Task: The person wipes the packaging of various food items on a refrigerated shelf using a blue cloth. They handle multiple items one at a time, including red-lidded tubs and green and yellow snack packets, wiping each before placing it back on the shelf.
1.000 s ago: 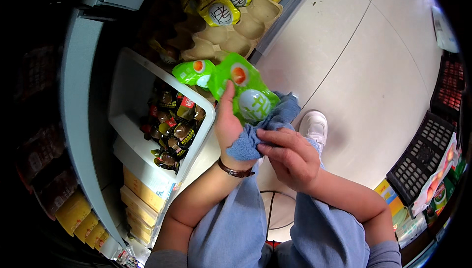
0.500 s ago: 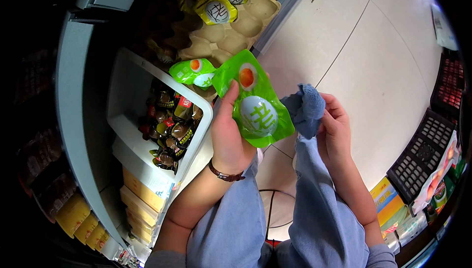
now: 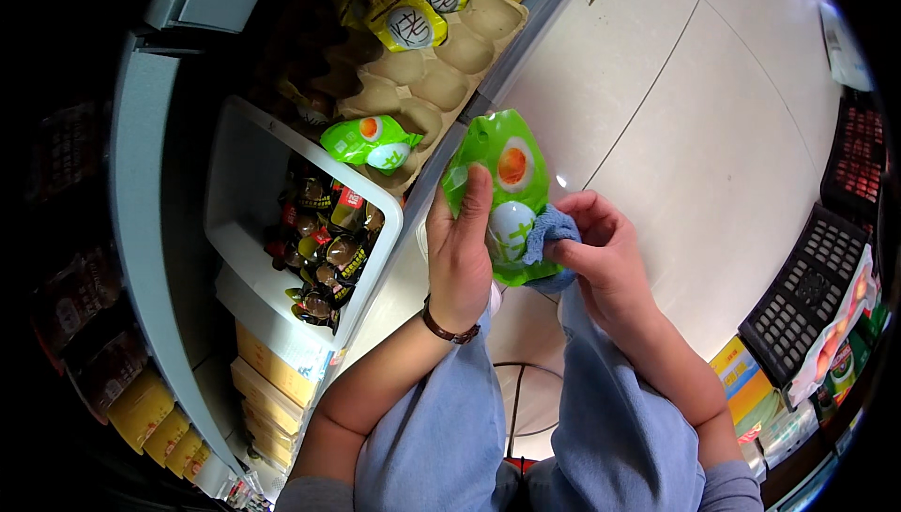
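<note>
My left hand [image 3: 462, 254] grips a green plastic pouch [image 3: 481, 148] by its left side, thumb on the front. The pouch has an egg picture and shows a pale egg shape low on its front. My right hand [image 3: 605, 254] pinches a blue cloth [image 3: 554, 229] against the lower right of the pouch, covering that corner. Left of my hands, a similar green packet [image 3: 361, 141] lies on a cardboard egg tray [image 3: 436, 80]. Several yellow egg packets [image 3: 404, 19] rest toward the tray's far end.
A white bin [image 3: 380, 198] with several dark wrapped packets [image 3: 328, 249] stands at left beside the shelf edge [image 3: 141, 183]. Below it are stacked boxes [image 3: 267, 371]. Pale floor tiles [image 3: 713, 165] spread to the right, where black crates [image 3: 805, 273] stand.
The cloth has moved left and down from beside the pouch onto its lower right front. The pouch has shifted a little right and turned more upright in my left hand.
</note>
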A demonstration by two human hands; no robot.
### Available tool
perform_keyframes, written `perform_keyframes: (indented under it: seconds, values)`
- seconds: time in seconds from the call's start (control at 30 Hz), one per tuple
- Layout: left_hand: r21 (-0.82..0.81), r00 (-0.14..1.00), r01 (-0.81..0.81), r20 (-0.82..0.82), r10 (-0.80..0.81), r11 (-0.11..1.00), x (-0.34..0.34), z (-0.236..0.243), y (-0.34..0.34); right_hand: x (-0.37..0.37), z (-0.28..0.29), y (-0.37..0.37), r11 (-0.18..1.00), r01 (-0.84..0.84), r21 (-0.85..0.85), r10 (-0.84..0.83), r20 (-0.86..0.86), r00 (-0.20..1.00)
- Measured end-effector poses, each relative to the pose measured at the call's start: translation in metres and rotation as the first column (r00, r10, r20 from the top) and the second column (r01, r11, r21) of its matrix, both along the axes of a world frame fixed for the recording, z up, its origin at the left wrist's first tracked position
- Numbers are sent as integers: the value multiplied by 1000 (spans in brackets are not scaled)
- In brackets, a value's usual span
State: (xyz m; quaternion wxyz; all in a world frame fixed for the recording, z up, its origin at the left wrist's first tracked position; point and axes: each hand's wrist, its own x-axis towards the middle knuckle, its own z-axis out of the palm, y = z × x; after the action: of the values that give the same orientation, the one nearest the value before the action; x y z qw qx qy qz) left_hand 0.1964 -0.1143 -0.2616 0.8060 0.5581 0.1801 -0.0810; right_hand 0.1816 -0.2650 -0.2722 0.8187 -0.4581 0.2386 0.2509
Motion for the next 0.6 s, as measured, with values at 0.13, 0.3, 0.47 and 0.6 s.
perform_keyframes:
  seconds: [0.13, 0.3, 0.47, 0.6]
  values:
    - [144, 999, -6, 41, 0, 990, 1, -7, -2, 2, 5, -3, 939, 120, -322, -45, 231, 972]
    - [123, 975, 206, 59, -214, 971, -7, -4, -5, -9, 4, 6, 722, 169, -671, 372, 582, 724]
    - [-564, 936, 78, -243, -256, 822, 10, -1, 8, -11, 18, 12, 952, -176, -250, 290, 560, 776]
    - [-597, 907, 66, -299, -298, 799, 6, -7, 12, 10, 28, -4, 969, 191, -159, -72, 556, 828]
